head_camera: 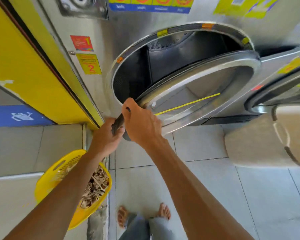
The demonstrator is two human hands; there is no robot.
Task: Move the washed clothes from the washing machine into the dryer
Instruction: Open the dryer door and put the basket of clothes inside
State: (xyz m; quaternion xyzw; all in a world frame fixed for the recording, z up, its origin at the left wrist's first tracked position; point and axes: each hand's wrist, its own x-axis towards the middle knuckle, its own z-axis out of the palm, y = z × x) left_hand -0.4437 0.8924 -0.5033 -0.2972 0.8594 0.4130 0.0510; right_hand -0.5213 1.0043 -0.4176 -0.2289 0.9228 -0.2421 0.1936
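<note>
The steel dryer (137, 32) faces me with its round door (206, 94) swung partly open. Its dark drum (163, 58) shows no clothes inside. Just below the door's lower left rim, my left hand (104, 135) grips a dark garment (117, 122) from beneath. My right hand (142, 122) curls over the same garment from above, its fingertips close to the door rim. Most of the garment is hidden between the two hands. A yellow laundry basket (59, 170) on the floor at lower left holds brown-and-white patterned clothes (97, 184).
A yellow panel (33, 70) runs along the left of the dryer. Another machine's door (275, 94) stands at the right edge, above a pale rounded object (260, 142). My bare feet (164, 211) stand on the grey tiled floor (215, 179).
</note>
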